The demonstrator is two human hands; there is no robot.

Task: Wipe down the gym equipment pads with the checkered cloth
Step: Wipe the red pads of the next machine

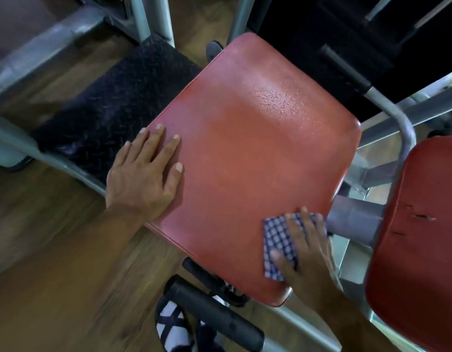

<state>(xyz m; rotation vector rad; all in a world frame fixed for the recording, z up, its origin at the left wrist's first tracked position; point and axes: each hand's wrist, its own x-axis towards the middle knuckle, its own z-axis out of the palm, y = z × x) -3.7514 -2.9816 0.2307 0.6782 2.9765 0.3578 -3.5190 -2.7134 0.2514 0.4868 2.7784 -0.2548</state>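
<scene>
A large red seat pad (250, 158) fills the middle of the view, with wet droplets glinting near its upper right. My left hand (143, 176) lies flat on the pad's left edge, fingers straight and spread. The blue-and-white checkered cloth (278, 247) lies folded on the pad's lower right corner. My right hand (306, 250) presses on the cloth with straight fingers and covers its right part. A second red pad (418, 240), with small tears in its cover, stands at the right edge.
Grey metal frame tubes (387, 107) run around the pads. A black diamond-pattern footplate (113, 107) sits left of the seat. Black foam handles (220, 318) and a sandalled foot (174, 329) are below. The floor (55, 275) is wood.
</scene>
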